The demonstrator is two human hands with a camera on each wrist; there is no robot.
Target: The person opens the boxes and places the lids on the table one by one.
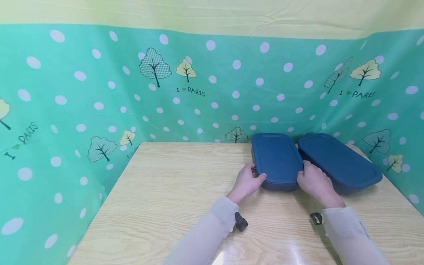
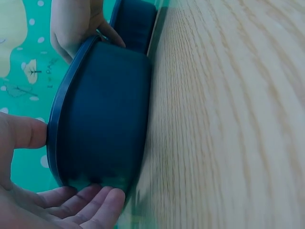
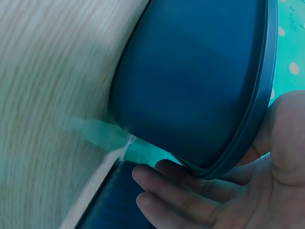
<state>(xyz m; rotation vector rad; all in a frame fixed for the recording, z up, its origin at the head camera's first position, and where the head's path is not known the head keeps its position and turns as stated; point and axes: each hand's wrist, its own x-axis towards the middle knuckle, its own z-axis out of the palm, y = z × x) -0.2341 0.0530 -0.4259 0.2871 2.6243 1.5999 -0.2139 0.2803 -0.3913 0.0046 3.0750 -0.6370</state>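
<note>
On the head feed I record a dark-blue, rounded-rectangular, plastic-looking lidded box (image 1: 277, 158) at the far right of the light wood-grain table (image 1: 165, 198), before a green dotted fabric curtain (image 1: 198, 73). The left hand (image 1: 246, 183) grasps its left side near the front corner, thumb on the lid's edge. The right hand (image 1: 318, 184) grasps its right side, beside a longer dark-blue lidded box (image 1: 341, 160) set obliquely. Whether the held base touches the table, I cannot tell.

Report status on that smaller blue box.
Left grip and right grip hold smaller blue box at opposite sides. Lid on. Larger blue box close beside right grip.
</note>
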